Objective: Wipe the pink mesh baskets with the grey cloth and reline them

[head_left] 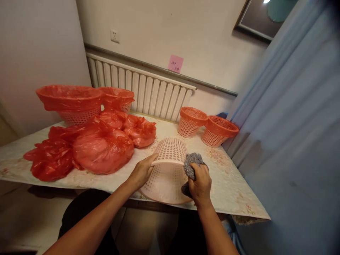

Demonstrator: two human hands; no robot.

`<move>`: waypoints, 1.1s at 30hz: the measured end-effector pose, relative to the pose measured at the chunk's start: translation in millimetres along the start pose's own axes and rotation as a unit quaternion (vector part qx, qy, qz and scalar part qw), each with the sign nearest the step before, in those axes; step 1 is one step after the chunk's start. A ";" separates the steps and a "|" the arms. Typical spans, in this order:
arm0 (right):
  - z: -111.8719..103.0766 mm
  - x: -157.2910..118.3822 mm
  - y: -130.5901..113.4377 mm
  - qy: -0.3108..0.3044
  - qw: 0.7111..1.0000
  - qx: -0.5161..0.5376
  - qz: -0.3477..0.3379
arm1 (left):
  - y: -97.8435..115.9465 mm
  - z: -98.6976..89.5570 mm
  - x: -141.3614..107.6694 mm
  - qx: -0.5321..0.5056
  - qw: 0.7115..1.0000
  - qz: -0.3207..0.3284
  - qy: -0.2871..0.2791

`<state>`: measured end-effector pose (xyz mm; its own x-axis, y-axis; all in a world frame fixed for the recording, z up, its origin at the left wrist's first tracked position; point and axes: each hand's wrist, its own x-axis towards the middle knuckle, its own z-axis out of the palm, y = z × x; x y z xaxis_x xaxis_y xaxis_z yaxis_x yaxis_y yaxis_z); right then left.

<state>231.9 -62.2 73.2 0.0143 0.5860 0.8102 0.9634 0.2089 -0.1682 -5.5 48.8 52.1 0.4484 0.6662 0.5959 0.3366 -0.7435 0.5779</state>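
Note:
A pale pink perforated plastic basket (pixel 171 150) lies on its side at the table's front edge, its open mouth toward me. My left hand (pixel 143 171) grips the basket's rim on the left, thumb and fingers closed over it. On the opposite side, my right hand (pixel 200 180) is wrapped around a bunched grey cloth (pixel 192 164), which touches the basket's rim. Part of the cloth hangs below my fingers, dark and shadowed.
Crumpled red plastic bags (pixel 103 148) cover the table's left half. Behind them stand red-lined baskets (pixel 79 115); two smaller lined baskets (pixel 189 127) stand back right. A radiator (pixel 143 92) runs along the wall, and a blue curtain (pixel 287 117) borders the right side.

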 end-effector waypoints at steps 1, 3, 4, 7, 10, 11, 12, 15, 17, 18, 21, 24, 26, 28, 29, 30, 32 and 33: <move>2.5 -7.1 4.5 0.016 1.000 0.005 0.018 | -0.1 -1.9 -0.4 -0.006 1.000 -0.004 0.004; 9.7 -23.5 13.4 0.055 0.996 0.013 0.065 | -1.6 -5.4 -1.3 -0.014 1.000 -0.016 0.014; 14.3 -32.7 17.3 0.075 0.993 0.016 0.093 | -2.8 -6.6 -2.0 -0.015 0.999 -0.022 0.017; 30.4 -61.0 24.6 0.139 0.970 0.017 0.201 | -7.8 -7.2 -4.6 -0.011 0.999 -0.031 0.017; 45.2 -86.3 24.4 0.174 0.932 0.033 0.315 | -13.6 -5.3 -7.2 -0.004 0.999 -0.045 0.024; 48.8 -93.2 23.1 0.175 0.921 0.046 0.345 | -16.0 -4.9 -8.0 -0.003 0.998 -0.052 0.028; 51.6 -98.9 21.7 0.170 0.912 0.061 0.368 | -18.6 -4.9 -9.0 -0.004 0.998 -0.058 0.031; 53.4 -105.1 17.7 0.136 0.898 0.097 0.407 | -27.8 -7.7 -13.1 -0.010 0.996 -0.082 0.045; 48.4 -96.8 15.9 0.115 0.907 0.096 0.394 | -33.8 -11.4 -16.9 -0.011 0.991 -0.116 0.059; 44.1 -88.6 15.1 0.114 0.916 0.087 0.373 | -36.0 -13.3 -18.7 -0.012 0.989 -0.134 0.061; 24.6 -51.5 9.6 0.127 0.955 0.048 0.264 | -35.6 -17.1 -21.2 0.005 0.987 -0.157 0.048; 2.3 -8.3 -4.9 0.081 0.990 0.011 0.114 | -23.5 -15.2 -15.5 0.044 0.993 -0.109 0.029; -8.2 15.6 -18.8 -0.005 1.000 -0.016 0.009 | -12.2 -12.0 -7.5 0.057 0.997 -0.054 0.021; -12.6 31.7 -31.6 -0.071 0.995 -0.044 -0.050 | -2.7 -9.2 0.5 0.065 0.998 -0.009 0.023; -12.8 36.3 -36.1 -0.089 0.993 -0.054 -0.063 | 0.4 -8.4 3.6 0.068 0.997 0.005 0.023; -11.9 38.7 -38.9 -0.097 0.991 -0.058 -0.067 | 2.2 -7.9 5.6 0.069 0.997 0.015 0.019; -8.6 37.5 -39.4 -0.095 0.992 -0.051 -0.069 | 2.3 -7.8 5.8 0.063 0.998 0.029 0.000; -6.7 34.6 -37.5 -0.091 0.993 -0.042 -0.068 | 0.9 -7.9 4.3 0.057 0.998 0.033 -0.010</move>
<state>198.0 -55.0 111.3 -0.1582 0.6898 0.7065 0.9721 0.2343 -0.0111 -9.8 51.5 59.6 0.4889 0.6157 0.6180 0.3971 -0.7879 0.4707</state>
